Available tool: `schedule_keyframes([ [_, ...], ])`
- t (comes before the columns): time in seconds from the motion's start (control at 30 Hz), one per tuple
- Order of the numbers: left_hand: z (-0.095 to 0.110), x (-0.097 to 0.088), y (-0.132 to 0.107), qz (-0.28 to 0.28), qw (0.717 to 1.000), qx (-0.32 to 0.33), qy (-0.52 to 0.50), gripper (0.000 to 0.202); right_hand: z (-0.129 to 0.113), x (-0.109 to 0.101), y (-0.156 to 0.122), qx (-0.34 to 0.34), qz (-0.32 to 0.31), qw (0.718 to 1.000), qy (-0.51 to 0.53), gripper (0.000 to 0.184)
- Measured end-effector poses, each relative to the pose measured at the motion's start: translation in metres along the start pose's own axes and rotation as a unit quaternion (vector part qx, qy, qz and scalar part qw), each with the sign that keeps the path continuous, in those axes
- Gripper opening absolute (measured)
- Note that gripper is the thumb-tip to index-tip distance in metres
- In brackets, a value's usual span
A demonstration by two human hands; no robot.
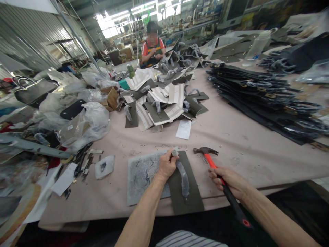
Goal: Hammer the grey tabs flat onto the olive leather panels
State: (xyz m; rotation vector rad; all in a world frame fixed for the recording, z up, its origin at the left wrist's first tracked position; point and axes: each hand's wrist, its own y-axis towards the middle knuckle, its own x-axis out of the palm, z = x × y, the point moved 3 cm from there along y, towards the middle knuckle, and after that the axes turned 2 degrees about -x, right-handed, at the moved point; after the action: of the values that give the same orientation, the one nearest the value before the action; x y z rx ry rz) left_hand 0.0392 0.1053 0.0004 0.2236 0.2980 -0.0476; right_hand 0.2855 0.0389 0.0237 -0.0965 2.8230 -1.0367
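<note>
One olive panel lies between the two hands.

A pinkish-beige surface spreads across the middle. At right lies a stack of flat black pieces; a clear bottle stands beyond it at upper right. Crumpled plastic bags crowd the left, beside a dark handbag at upper left. A small white sheet lies near the centre. A person in red sleeves is at top centre

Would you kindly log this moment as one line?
left hand: holds small cylinder; right hand: holds claw hammer; olive panel: wrapped handle uppermost
</note>
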Motion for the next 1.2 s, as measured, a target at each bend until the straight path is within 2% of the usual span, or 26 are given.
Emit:
schedule_keyframes([
  [0.07, 0.003, 0.000, -0.003, -0.007, 1.000, 0.012, 0.021, 0.017, -0.013, 0.013, -0.015, -0.020, 0.003, 0.998, 0.054, 0.019],
  [0.13, 0.004, 0.000, -0.004, -0.009, 0.999, 0.013, 0.028, 0.016, -0.032, 0.021, -0.028, -0.137, 0.050, 0.989, -0.007, 0.030],
  [0.17, 0.003, 0.000, -0.004, -0.011, 0.999, 0.012, 0.030, 0.016, -0.041, 0.024, -0.035, -0.215, 0.083, 0.970, -0.076, 0.033],
  [0.2, 0.003, 0.000, -0.004, -0.012, 0.999, 0.011, 0.032, 0.016, -0.050, 0.026, -0.040, -0.286, 0.115, 0.939, -0.152, 0.035],
  [0.27, 0.001, 0.000, -0.003, -0.013, 0.999, 0.013, 0.040, 0.016, -0.063, 0.030, -0.045, -0.367, 0.148, 0.868, -0.300, 0.032],
  [0.33, -0.001, 0.000, -0.003, -0.013, 0.999, 0.010, 0.049, 0.014, -0.074, 0.031, -0.046, -0.368, 0.130, 0.820, -0.418, 0.028],
  [0.4, -0.003, 0.000, -0.002, -0.015, 0.998, 0.007, 0.055, 0.014, -0.092, 0.027, -0.054, -0.365, 0.112, 0.793, -0.475, 0.027],
  [0.47, -0.005, 0.001, -0.002, -0.019, 0.998, 0.009, 0.053, 0.015, -0.120, 0.021, -0.074, -0.415, 0.157, 0.775, -0.449, 0.031],
  [0.53, -0.006, 0.002, -0.003, -0.021, 0.998, 0.013, 0.050, 0.016, -0.145, 0.015, -0.098, -0.483, 0.263, 0.758, -0.352, 0.034],
  [0.6, -0.006, 0.002, -0.003, -0.021, 0.999, 0.015, 0.047, 0.017, -0.152, 0.012, -0.111, -0.518, 0.361, 0.735, -0.247, 0.035],
  [0.63, -0.006, 0.002, -0.003, -0.021, 0.999, 0.015, 0.046, 0.017, -0.148, 0.015, -0.110, -0.524, 0.367, 0.732, -0.234, 0.036],
  [0.67, -0.006, 0.002, -0.003, -0.020, 0.999, 0.013, 0.046, 0.017, -0.139, 0.019, -0.103, -0.517, 0.343, 0.740, -0.259, 0.038],
  [0.7, -0.006, 0.002, -0.003, -0.023, 0.998, 0.010, 0.049, 0.017, -0.127, 0.024, -0.092, -0.499, 0.290, 0.754, -0.313, 0.039],
  [0.77, -0.005, 0.002, -0.003, -0.028, 0.998, 0.005, 0.058, 0.017, -0.097, 0.031, -0.064, -0.402, 0.156, 0.779, -0.455, 0.037],
  [0.83, -0.003, 0.002, -0.003, -0.032, 0.998, 0.004, 0.061, 0.015, -0.071, 0.026, -0.043, -0.298, 0.094, 0.783, -0.537, 0.031],
  [0.93, -0.002, 0.001, -0.003, -0.026, 0.998, 0.010, 0.049, 0.015, -0.051, 0.008, -0.026, -0.229, 0.096, 0.792, -0.558, 0.028],
  [1.07, -0.002, 0.001, -0.001, -0.024, 0.999, 0.010, 0.030, 0.017, -0.026, -0.008, -0.003, -0.161, 0.093, 0.832, -0.523, 0.033],
  [1.13, -0.002, 0.001, -0.002, -0.023, 0.999, 0.008, 0.031, 0.015, -0.017, -0.007, 0.006, -0.161, 0.130, 0.813, -0.544, 0.033],
  [1.2, -0.002, 0.000, -0.002, -0.021, 0.999, 0.005, 0.034, 0.013, -0.017, 0.006, 0.005, -0.237, 0.187, 0.775, -0.555, 0.032],
])
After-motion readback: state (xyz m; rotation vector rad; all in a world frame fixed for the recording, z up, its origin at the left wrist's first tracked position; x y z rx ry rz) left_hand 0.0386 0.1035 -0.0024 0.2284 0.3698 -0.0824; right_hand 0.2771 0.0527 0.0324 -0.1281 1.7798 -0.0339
